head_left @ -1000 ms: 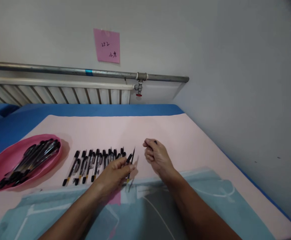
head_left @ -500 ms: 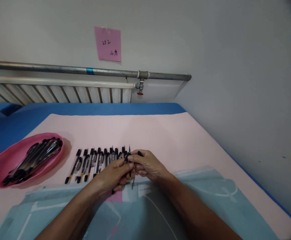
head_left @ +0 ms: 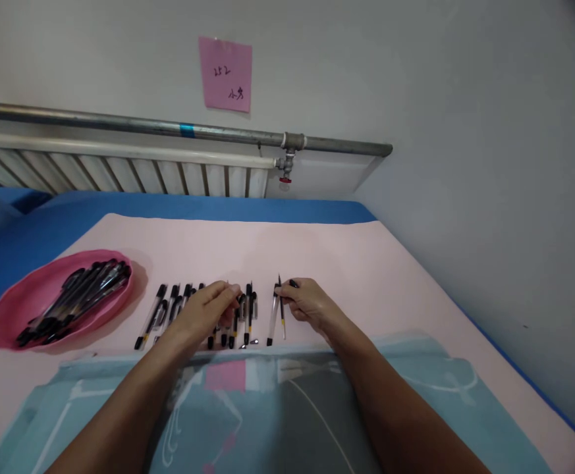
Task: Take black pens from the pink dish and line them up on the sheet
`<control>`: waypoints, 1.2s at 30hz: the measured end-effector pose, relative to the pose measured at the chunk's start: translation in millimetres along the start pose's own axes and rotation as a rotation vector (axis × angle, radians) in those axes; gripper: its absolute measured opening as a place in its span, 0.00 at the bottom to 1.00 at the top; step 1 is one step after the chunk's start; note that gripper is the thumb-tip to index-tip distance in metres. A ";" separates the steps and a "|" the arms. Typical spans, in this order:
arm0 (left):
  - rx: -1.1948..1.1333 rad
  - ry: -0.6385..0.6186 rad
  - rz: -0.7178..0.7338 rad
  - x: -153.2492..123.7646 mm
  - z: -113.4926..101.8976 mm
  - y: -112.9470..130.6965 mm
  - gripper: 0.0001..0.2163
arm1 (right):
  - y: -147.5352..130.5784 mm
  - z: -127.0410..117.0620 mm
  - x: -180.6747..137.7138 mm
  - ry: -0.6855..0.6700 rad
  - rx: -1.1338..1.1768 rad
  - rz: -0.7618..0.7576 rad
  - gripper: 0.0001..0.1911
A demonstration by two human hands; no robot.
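My right hand [head_left: 307,304] is closed, pinching a thin pen refill [head_left: 282,317] with a dark upper part and a yellow band. A clear pen barrel [head_left: 273,317] with a black end stands close beside it, its top at my fingertips; whether I grip it too is unclear. A small black piece [head_left: 294,284] pokes out above my right fingers. Over the row of disassembled pens [head_left: 248,316] hovers my left hand [head_left: 214,306], fingertips pressed together; what they hold is hidden. Loose black caps [head_left: 162,313] and small silvery tips [head_left: 254,342] lie among the barrels.
A pink oval basket [head_left: 0,322] full of black pens stands on the left of the pink table surface [head_left: 327,257]. Along the near edge lies a teal printed cloth [head_left: 415,388]. Behind are a radiator [head_left: 168,176], a metal pipe [head_left: 119,125] and a wall note [head_left: 226,74].
My hands, together around pen parts before, have come apart: the left moved left over the row, the right slightly right with the refill. A barrel now shows by my right fingers. The view shifted slightly.
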State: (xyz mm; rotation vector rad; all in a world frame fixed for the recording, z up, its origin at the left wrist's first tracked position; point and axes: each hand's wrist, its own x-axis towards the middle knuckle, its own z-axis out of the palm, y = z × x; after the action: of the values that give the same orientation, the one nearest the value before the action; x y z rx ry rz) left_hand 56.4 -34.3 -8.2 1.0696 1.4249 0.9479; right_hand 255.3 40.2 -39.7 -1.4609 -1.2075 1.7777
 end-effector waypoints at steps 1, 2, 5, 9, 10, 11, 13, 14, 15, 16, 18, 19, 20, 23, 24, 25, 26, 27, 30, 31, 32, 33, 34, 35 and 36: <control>0.014 -0.013 0.004 0.3 0.6 -1.1 0.16 | 0.9 3.0 1.7 -0.006 -0.023 0.001 0.13; 0.026 -0.020 0.006 0.7 1.2 -1.9 0.15 | 1.5 6.0 3.0 -0.012 -0.040 -0.002 0.13; 0.040 -0.015 -0.002 1.5 1.5 -2.5 0.15 | 3.0 14.2 5.3 -0.025 -0.064 -0.007 0.11; 0.039 -0.001 -0.004 2.0 0.0 -2.3 0.15 | 4.6 20.8 6.2 -0.004 -0.129 -0.048 0.11; 0.042 -0.002 0.000 2.0 -0.3 -2.4 0.15 | 4.7 21.5 6.0 0.007 -0.153 -0.066 0.11; 0.048 -0.004 0.005 1.9 -0.6 -2.7 0.15 | 4.7 21.9 5.6 0.018 -0.178 -0.083 0.11; 0.068 -0.003 0.013 1.9 -1.1 -3.3 0.15 | 4.3 21.6 4.4 0.027 -0.233 -0.105 0.11; 0.079 0.001 0.017 1.9 -1.3 -3.6 0.15 | 4.0 21.1 3.8 0.030 -0.267 -0.113 0.10; 0.089 0.004 0.021 2.0 -1.4 -3.8 0.15 | 3.7 20.6 3.2 0.037 -0.306 -0.121 0.10; 0.097 0.006 0.027 2.1 -1.5 -4.1 0.16 | 3.3 20.1 2.7 0.047 -0.348 -0.130 0.10; 0.111 0.008 0.039 2.3 -1.6 -4.7 0.16 | 2.3 19.6 2.0 0.070 -0.420 -0.143 0.10; 0.119 0.010 0.043 2.3 -1.6 -5.0 0.16 | 1.5 19.7 1.8 0.079 -0.447 -0.147 0.10; 0.126 0.010 0.045 2.3 -1.6 -5.2 0.16 | 0.5 20.0 1.6 0.084 -0.473 -0.149 0.10; 0.141 0.015 0.039 2.3 -1.3 -5.7 0.16 | -3.8 20.8 0.4 0.083 -0.579 -0.178 0.10; 0.143 0.014 0.035 2.3 -1.3 -5.7 0.16 | -5.3 20.9 -0.5 0.085 -0.630 -0.200 0.11; 0.146 0.013 0.034 2.4 -1.3 -5.6 0.16 | -6.7 20.7 -1.6 0.090 -0.679 -0.225 0.10; 0.152 0.013 0.034 2.4 -1.4 -5.6 0.16 | -7.9 20.5 -3.0 0.096 -0.722 -0.246 0.10; 0.164 0.013 0.038 2.5 -1.5 -5.5 0.16 | -8.9 20.3 -4.4 0.101 -0.754 -0.262 0.10; 0.220 0.015 0.059 2.7 -1.8 -5.2 0.16 | -10.6 20.8 -8.2 0.098 -0.803 -0.263 0.10; 0.242 0.014 0.062 2.7 -1.8 -5.1 0.16 | -11.0 21.6 -8.8 0.090 -0.810 -0.260 0.10; 0.261 0.012 0.063 2.6 -1.8 -4.9 0.16 | -11.4 22.5 -9.1 0.083 -0.814 -0.257 0.11; 0.277 0.011 0.064 2.5 -1.8 -4.6 0.16 | -11.9 23.5 -9.2 0.080 -0.816 -0.256 0.11; 0.293 0.008 0.063 2.4 -1.8 -4.3 0.16 | -12.3 24.3 -9.1 0.082 -0.818 -0.256 0.12; 0.308 0.006 0.064 2.2 -1.9 -3.9 0.16 | -12.6 24.8 -9.2 0.089 -0.821 -0.254 0.12; 0.323 0.004 0.065 2.1 -2.1 -3.7 0.16 | -12.9 24.8 -9.6 0.099 -0.824 -0.251 0.12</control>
State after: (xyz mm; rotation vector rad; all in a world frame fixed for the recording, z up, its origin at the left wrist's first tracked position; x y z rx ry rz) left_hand 53.8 -33.3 -12.0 1.3582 1.5895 0.7810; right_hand 232.5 30.6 -23.5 -1.6735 -2.1002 1.0496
